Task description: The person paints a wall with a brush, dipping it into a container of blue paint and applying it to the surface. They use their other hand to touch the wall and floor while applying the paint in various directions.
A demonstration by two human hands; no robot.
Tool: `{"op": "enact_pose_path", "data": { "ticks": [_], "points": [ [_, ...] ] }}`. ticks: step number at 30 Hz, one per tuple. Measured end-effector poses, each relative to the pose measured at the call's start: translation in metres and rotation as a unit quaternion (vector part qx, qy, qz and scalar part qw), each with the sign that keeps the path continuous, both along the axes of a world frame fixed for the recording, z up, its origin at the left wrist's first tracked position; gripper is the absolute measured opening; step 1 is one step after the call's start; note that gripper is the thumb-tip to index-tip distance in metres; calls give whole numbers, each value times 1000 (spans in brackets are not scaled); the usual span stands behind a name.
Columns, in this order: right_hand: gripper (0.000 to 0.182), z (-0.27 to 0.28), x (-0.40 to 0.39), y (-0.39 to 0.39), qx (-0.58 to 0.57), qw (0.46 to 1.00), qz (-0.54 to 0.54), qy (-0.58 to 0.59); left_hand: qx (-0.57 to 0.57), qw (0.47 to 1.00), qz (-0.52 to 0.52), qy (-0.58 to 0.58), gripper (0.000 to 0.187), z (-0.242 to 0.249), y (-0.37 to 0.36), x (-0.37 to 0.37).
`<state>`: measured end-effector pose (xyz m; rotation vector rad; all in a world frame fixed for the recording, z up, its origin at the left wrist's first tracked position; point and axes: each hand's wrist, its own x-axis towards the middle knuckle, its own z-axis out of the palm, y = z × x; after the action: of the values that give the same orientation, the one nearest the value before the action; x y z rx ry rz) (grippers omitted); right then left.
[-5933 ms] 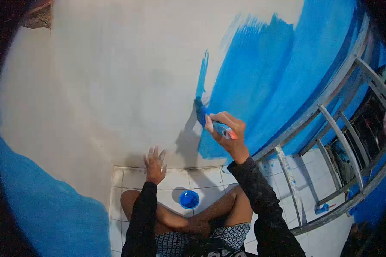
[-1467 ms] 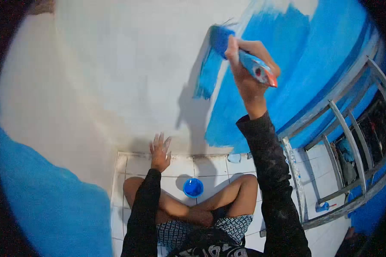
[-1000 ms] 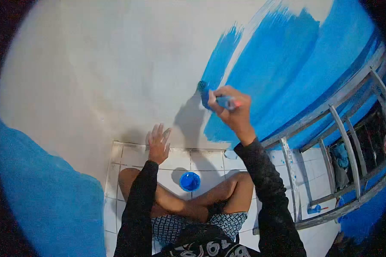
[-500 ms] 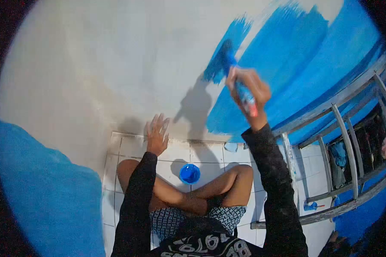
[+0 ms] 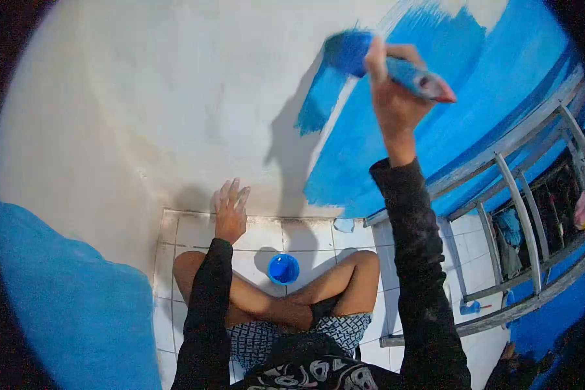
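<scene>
My right hand [image 5: 400, 84] is closed around the handle of a paintbrush [image 5: 415, 79]. The brush's head lies at the top of a fresh blue stroke on the pale wall [image 5: 208, 97], left of the larger blue painted area [image 5: 429, 84]. Low by the wall, my left hand [image 5: 231, 211] has its fingers spread and holds nothing; whether it touches the wall is hard to tell. A small blue cup of paint [image 5: 283, 268] stands on the tiles in front of my crossed legs.
On the right a wooden ladder [image 5: 520, 208] lies sideways along the wall, with cloths [image 5: 510, 227] behind it. Another brush [image 5: 474, 307] rests on the floor near its lower rail. Blue paint [image 5: 71, 286] covers the wall at the lower left.
My right hand has moved up with the brush, whose handle now slants to the right. The narrow blue stroke reaches a little differently under the brush. My left hand stays low, still spread.
</scene>
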<state>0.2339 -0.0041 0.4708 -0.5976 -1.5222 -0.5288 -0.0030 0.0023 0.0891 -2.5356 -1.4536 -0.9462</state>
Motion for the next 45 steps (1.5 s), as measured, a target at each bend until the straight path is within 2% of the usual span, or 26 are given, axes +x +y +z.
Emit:
{"op": "enact_pose_path", "data": {
  "ticks": [2, 5, 7, 9, 11, 14, 16, 18, 20, 23, 24, 25, 28, 29, 31, 33, 35, 36, 38, 39, 41, 42, 44, 45],
  "points": [
    [13, 20, -5, -2, 26, 994, 67, 81, 16, 998, -24, -58, 71, -2, 1, 0],
    [11, 5, -1, 1, 52, 996, 68, 27, 21, 996, -21, -87, 71, 0, 2, 0],
    [11, -32, -2, -7, 13, 998, -42, -41, 26, 996, -19, -87, 71, -2, 4, 0],
    [12, -73, -3, -9, 20, 990, -88, -111, 34, 995, -14, -87, 71, -1, 5, 0],
    [13, -99, -9, -26, -96, 987, -43, -119, 27, 993, -33, -113, 69, 2, 2, -2],
    [14, -108, -10, -30, -151, 979, -18, -132, 18, 994, -16, -104, 66, -1, 0, -2],
    [13, -91, -4, -28, -151, 979, -42, -133, 30, 995, -9, -98, 65, -3, 0, -2],
    [14, -60, 3, -21, -56, 987, -69, -137, 44, 995, 2, -90, 64, -3, 2, -1],
    [10, -29, 9, 0, -71, 997, 31, -26, 16, 994, 22, -108, 63, -4, 1, 0],
    [12, 16, 9, 2, -30, 999, -14, -7, 42, 989, 12, -144, 63, -27, 10, -3],
    [11, 26, 6, -1, 22, 1000, -20, -3, 36, 985, 11, -166, 63, -27, 12, -4],
    [11, 29, 4, -2, 72, 997, -28, 1, 35, 986, 9, -163, 63, -28, 12, -6],
    [11, 8, 10, 0, 106, 990, -90, 4, -19, 979, 13, -205, 64, -33, 10, -7],
    [11, -8, 18, 3, 99, 992, -80, -19, -31, 974, 8, -222, 63, -38, 13, -7],
    [11, -41, 17, -3, 113, 981, -139, -75, -45, 969, -1, -242, 63, -43, 16, -7],
    [16, -92, 22, -5, 62, 983, -144, -95, -65, 968, -13, -240, 61, -41, 19, -6],
    [23, -128, 19, -20, -38, 990, -93, -102, -72, 972, 2, -225, 61, -44, 18, -2],
    [23, -141, 15, -26, -37, 990, -92, -98, -80, 975, 19, -205, 61, -46, 17, -4],
    [17, -160, 7, -33, -133, 984, -51, -103, -61, 977, 8, -206, 61, -46, 15, -6],
    [17, -164, 10, -31, -131, 985, -50, -101, -41, 976, -4, -212, 61, -47, 17, -5],
    [26, -170, 18, -30, -266, 951, -39, -149, -15, 979, 0, -205, 61, -50, 17, -6],
    [26, -157, 18, -31, -266, 952, -39, -149, 10, 979, 6, -202, 61, -54, 18, -6],
    [18, -103, 14, -30, -167, 980, -6, -111, 29, 981, 5, -190, 61, -69, 28, -15],
    [15, -81, 17, -26, -124, 987, -42, -95, 48, 983, 4, -178, 61, -74, 31, -17]
  ]
}}
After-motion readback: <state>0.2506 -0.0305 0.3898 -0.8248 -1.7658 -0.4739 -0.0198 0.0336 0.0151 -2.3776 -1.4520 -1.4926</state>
